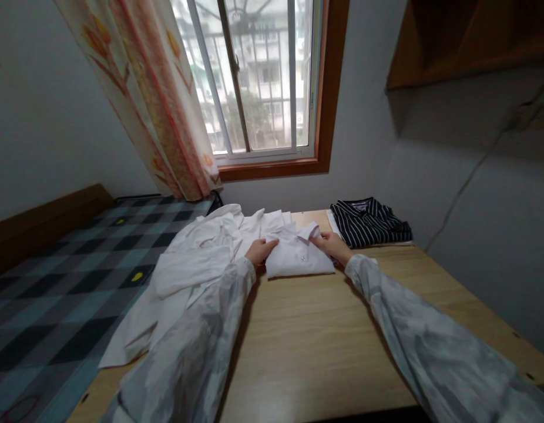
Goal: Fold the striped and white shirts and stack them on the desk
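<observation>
A folded white shirt (pixel 298 258), collar at its far side and buttons showing, is between my two hands above the wooden table. My left hand (pixel 261 251) pinches its left side, thumb on top. On the opposite side my right hand (pixel 332 245) grips the edge near the collar. The fingers beneath the cloth are hidden on both hands. Left of the folded shirt lies a loose heap of white garments (pixel 197 258), close to my left forearm. Beyond my right hand rests a folded black-and-white striped shirt (pixel 369 222).
The pale wooden table (pixel 307 346) stretches toward me. To the left is a bed with a dark checked cover (pixel 78 282). A window (pixel 258 88) with a flowered curtain (pixel 153 100) is at the back. A wooden shelf (pixel 470 47) hangs on the right wall, above a cable (pixel 468 176).
</observation>
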Available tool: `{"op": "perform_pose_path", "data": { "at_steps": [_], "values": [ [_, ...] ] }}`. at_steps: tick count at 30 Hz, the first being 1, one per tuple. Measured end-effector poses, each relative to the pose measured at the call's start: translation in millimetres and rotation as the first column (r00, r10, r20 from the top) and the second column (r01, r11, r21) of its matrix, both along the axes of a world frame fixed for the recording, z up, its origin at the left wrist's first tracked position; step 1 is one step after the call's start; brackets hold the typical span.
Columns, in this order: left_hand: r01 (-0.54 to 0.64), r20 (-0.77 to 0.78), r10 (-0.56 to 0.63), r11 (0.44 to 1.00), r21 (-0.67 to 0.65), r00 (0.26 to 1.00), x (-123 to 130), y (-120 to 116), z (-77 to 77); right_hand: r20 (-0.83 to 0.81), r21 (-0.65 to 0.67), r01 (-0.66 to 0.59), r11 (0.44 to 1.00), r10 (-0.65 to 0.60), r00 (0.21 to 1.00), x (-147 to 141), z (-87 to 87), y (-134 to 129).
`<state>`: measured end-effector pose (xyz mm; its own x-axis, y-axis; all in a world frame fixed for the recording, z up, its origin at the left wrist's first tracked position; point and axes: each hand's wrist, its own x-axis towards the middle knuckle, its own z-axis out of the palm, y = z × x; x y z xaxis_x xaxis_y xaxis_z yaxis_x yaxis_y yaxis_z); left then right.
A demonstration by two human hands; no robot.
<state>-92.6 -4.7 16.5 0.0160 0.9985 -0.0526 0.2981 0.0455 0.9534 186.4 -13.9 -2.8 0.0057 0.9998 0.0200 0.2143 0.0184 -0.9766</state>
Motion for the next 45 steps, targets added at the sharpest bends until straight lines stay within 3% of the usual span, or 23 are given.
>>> {"op": "perform_pose_path", "data": {
  "at_steps": [4, 6, 9, 13, 16, 20, 23, 26, 36, 39, 42, 45],
  "values": [
    [-0.007, 0.069, -0.004, 0.989, 0.150, 0.998, 0.8, 3.1, -7.8, 0.043, 0.163, 0.072, 0.984, -0.080, 0.996, 0.1, -6.8, 8.9],
    [-0.012, -0.027, 0.019, 0.968, 0.250, 0.999, -1.0, 2.8, -12.9, 0.114, 0.196, 0.122, 0.973, -0.146, 0.983, -0.3, -10.4, 13.7],
    [-0.016, -0.245, 0.091, 0.956, 0.292, 0.965, -4.3, -0.9, -20.9, 0.267, 0.201, 0.163, 0.966, -0.214, 0.940, -1.9, -16.2, 14.7],
    [-0.076, -0.305, 0.193, 0.931, 0.356, 0.933, -4.3, -8.7, -27.4, 0.399, 0.328, 0.133, 0.935, -0.265, 0.878, -6.2, -21.2, 3.1],
    [-0.091, -0.308, 0.266, 0.872, 0.481, 0.913, -2.6, -12.3, -27.9, 0.467, 0.454, 0.052, 0.890, -0.288, 0.836, -8.0, -19.4, -6.2],
    [0.071, -0.372, 0.235, 0.757, 0.650, 0.898, -0.3, -10.8, -25.5, 0.533, 0.593, -0.037, 0.804, -0.357, 0.767, -7.2, -8.5, -3.0],
    [0.092, -0.378, 0.204, 0.768, 0.634, 0.903, 2.6, -6.2, -24.6, 0.580, 0.639, -0.187, 0.747, -0.307, 0.754, -9.9, -2.3, 7.7],
    [0.038, -0.365, 0.251, 0.778, 0.627, 0.897, 4.6, -1.9, -24.6, 0.608, 0.619, -0.262, 0.740, -0.240, 0.757, -17.2, -3.6, 13.5],
    [0.253, -0.597, 0.273, 0.719, 0.648, 0.754, 11.5, -19.0, -11.9, 0.614, 0.630, -0.178, 0.756, -0.344, 0.711, -24.3, -7.1, 2.0],
    [0.309, -0.615, 0.238, 0.697, 0.647, 0.752, 16.8, -24.0, -9.2, 0.588, 0.641, -0.131, 0.756, -0.375, 0.716, -23.9, -7.6, 1.6],
    [0.222, -0.534, 0.235, 0.722, 0.656, 0.812, 17.7, -21.9, -10.7, 0.560, 0.650, -0.111, 0.751, -0.375, 0.739, -22.5, -7.5, 0.6],
    [0.077, -0.409, 0.257, 0.762, 0.643, 0.876, 12.6, -14.0, -16.6, 0.514, 0.653, -0.150, 0.743, -0.289, 0.808, -19.4, -6.2, -0.4]
  ]
}}
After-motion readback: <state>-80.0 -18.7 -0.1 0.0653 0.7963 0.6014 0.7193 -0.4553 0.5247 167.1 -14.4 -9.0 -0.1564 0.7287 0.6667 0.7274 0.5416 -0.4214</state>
